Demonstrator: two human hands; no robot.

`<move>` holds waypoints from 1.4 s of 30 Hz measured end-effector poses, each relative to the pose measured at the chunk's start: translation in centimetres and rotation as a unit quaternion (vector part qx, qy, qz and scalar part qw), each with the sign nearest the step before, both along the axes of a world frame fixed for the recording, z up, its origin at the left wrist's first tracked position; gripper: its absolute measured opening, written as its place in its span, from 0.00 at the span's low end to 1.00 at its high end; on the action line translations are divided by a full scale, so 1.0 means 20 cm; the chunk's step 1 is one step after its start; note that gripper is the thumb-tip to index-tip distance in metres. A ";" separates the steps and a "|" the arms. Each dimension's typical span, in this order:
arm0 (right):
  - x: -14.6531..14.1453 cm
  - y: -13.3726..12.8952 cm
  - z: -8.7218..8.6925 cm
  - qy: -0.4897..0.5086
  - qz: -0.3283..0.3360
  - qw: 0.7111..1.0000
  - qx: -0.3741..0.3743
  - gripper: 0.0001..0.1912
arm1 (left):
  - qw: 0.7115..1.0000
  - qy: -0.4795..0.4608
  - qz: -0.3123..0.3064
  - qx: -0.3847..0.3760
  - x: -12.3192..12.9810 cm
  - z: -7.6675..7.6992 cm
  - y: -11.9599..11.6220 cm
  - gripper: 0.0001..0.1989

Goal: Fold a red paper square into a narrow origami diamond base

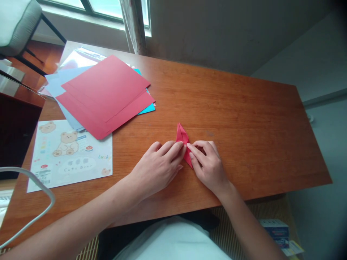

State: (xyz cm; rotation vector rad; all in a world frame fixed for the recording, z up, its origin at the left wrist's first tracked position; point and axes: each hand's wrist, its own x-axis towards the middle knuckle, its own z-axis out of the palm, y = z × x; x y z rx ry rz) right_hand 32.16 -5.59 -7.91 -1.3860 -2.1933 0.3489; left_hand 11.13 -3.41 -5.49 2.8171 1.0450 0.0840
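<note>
A small piece of folded red paper (182,134), narrow and pointed at both ends, lies on the wooden table (230,119) in front of me. My left hand (159,162) comes at it from the left, its fingers closed and pressing on the paper's middle. From the other side my right hand (210,164) pinches the paper's right edge between thumb and fingers. The fingertips of both hands nearly meet over the paper and cover its centre, so the folds there are hidden.
Red paper sheets (105,90) lie stacked at the back left over pale blue and bright blue sheets. A white bear-print sheet (70,155) sits nearer me. A white cable (40,184) curves over the left edge. Beyond are a chair (18,29) and a curtain (132,25).
</note>
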 end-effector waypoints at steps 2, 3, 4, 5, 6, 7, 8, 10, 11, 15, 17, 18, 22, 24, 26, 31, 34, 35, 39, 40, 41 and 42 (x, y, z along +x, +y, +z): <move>0.00 0.00 0.00 0.002 0.001 1.000 -0.001 0.20 | 1.000 -0.004 0.000 0.002 0.00 0.00 0.00 0.21; -0.01 0.00 0.00 0.002 0.001 1.000 -0.001 0.20 | 1.000 -0.005 0.000 0.002 0.00 0.00 0.00 0.21; -0.01 -0.01 0.00 0.001 -0.001 1.000 -0.001 0.20 | 1.000 -0.006 0.000 0.002 0.00 0.00 0.00 0.21; -0.01 -0.01 0.01 0.000 -0.002 1.000 -0.001 0.20 | 1.000 -0.006 0.000 0.001 0.00 0.00 0.00 0.21; -0.01 -0.01 0.01 -0.001 -0.003 1.000 0.000 0.20 | 1.000 -0.005 0.000 -0.001 0.00 0.00 0.00 0.21; -0.02 -0.01 0.01 -0.001 -0.004 1.000 0.000 0.20 | 1.000 -0.005 0.000 -0.002 0.00 0.00 0.00 0.20; -0.02 -0.01 0.01 -0.002 -0.005 1.000 0.002 0.20 | 1.000 -0.004 0.000 -0.004 0.00 0.00 0.00 0.21; -0.02 -0.01 0.00 0.000 -0.006 1.000 0.005 0.20 | 1.000 -0.004 -0.002 -0.007 0.00 0.01 0.00 0.21; -0.02 -0.01 0.00 0.001 -0.008 1.000 0.006 0.20 | 1.000 -0.003 -0.002 -0.008 0.00 0.01 0.00 0.21; -0.03 -0.01 0.00 0.006 -0.016 1.000 -0.003 0.20 | 1.000 0.001 0.001 -0.009 0.01 0.01 0.01 0.20; -0.04 -0.01 0.00 0.011 -0.021 1.000 -0.010 0.20 | 1.000 0.002 0.005 -0.010 0.01 0.01 0.01 0.20; -0.04 -0.01 0.01 0.014 -0.025 1.000 -0.013 0.20 | 1.000 0.002 0.006 -0.011 0.01 0.01 0.01 0.20; -0.05 -0.01 0.02 0.029 -0.046 0.998 -0.028 0.18 | 1.000 0.002 0.003 -0.015 0.01 0.02 0.01 0.20; -0.05 -0.02 0.02 0.047 -0.067 0.996 -0.030 0.17 | 1.000 0.006 0.001 -0.013 0.01 0.02 0.01 0.19; -0.04 -0.02 0.02 0.065 -0.091 0.993 -0.025 0.16 | 1.000 0.008 -0.003 -0.009 0.01 0.02 0.01 0.18; -0.04 -0.04 0.01 0.044 -0.095 0.994 0.001 0.16 | 1.000 0.011 -0.008 -0.011 0.01 0.02 0.02 0.16; -0.04 -0.05 0.01 0.017 -0.078 0.997 0.010 0.18 | 1.000 0.010 -0.008 -0.011 0.01 0.02 0.02 0.17; -0.04 -0.05 0.01 0.011 -0.074 0.997 0.011 0.19 | 1.000 0.010 -0.008 -0.011 0.01 0.02 0.02 0.17; -0.03 -0.06 0.00 -0.005 -0.055 0.998 0.024 0.21 | 1.000 0.011 -0.004 -0.013 0.00 0.01 0.01 0.18; -0.03 -0.06 0.00 -0.008 -0.051 0.998 0.026 0.21 | 1.000 0.011 -0.003 -0.013 0.00 0.01 0.01 0.18; -0.03 -0.06 0.00 -0.011 -0.047 0.999 0.026 0.21 | 1.000 0.012 -0.002 -0.013 0.00 0.02 0.01 0.19; -0.03 -0.06 0.00 -0.015 -0.043 0.999 0.025 0.22 | 1.000 0.012 -0.002 -0.013 0.00 0.02 0.01 0.19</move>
